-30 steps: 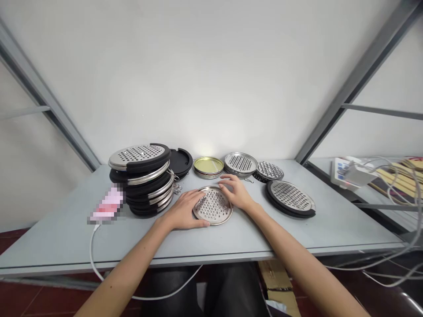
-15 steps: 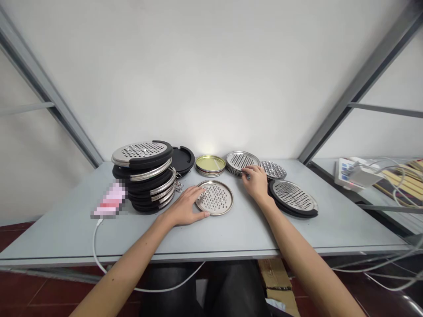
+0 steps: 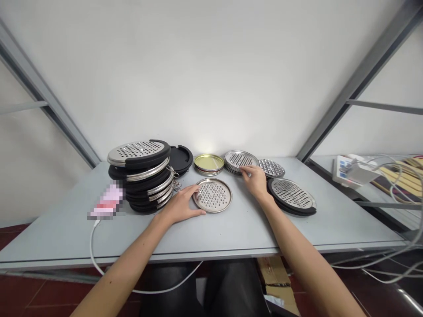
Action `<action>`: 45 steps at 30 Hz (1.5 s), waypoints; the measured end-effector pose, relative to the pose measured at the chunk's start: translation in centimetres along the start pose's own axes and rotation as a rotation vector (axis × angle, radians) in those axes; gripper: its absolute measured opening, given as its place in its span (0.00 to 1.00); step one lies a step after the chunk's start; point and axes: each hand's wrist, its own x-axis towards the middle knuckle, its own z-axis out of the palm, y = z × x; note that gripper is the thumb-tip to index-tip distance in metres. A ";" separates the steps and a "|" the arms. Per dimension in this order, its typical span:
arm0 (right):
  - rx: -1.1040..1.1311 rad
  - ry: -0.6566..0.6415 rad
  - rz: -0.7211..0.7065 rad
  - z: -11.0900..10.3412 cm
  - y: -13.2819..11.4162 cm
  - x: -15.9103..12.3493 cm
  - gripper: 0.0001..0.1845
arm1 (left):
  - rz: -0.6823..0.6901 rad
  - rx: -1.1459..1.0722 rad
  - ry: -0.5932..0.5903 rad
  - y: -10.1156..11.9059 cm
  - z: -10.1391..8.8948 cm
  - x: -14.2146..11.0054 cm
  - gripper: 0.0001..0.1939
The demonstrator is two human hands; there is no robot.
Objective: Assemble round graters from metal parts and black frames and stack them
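A round metal grater disc (image 3: 214,196) with raised teeth lies flat on the table. Beside its left edge rests my left hand (image 3: 182,205), open, fingertips at the rim and thumb stretched along the near side. My right hand (image 3: 254,179) reaches to a stack of slotted grater discs (image 3: 240,159), its fingers pinched at the near rim of the top one. Right of that stack sits another coarse grater disc (image 3: 271,167). Nearer me, a grater disc in a black holder (image 3: 293,193) lies on the right.
At left stands a tall pile of black-rimmed graters (image 3: 140,176). Behind it are black holders (image 3: 181,159) and a stack of yellowish round lids (image 3: 209,162). A blurred pink object (image 3: 107,200) with a white cable lies left. A power strip (image 3: 350,171) sits beyond the right frame post.
The camera view has shifted slightly. Both hands stay by the same discs, with my right fingers still at the rim of the stack.
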 end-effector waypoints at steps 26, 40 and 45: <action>0.107 0.244 -0.084 -0.5 -1.1 0.1 0.13 | -0.045 -0.061 0.110 0.3 0.4 0.3 0.22; 0.065 0.216 -0.082 -1.4 -2.3 0.0 0.11 | 0.037 0.037 0.070 -0.1 0.6 0.0 0.17; 0.542 0.158 0.010 -2.6 -4.1 0.2 0.07 | 0.041 0.057 0.149 0.3 0.3 0.2 0.14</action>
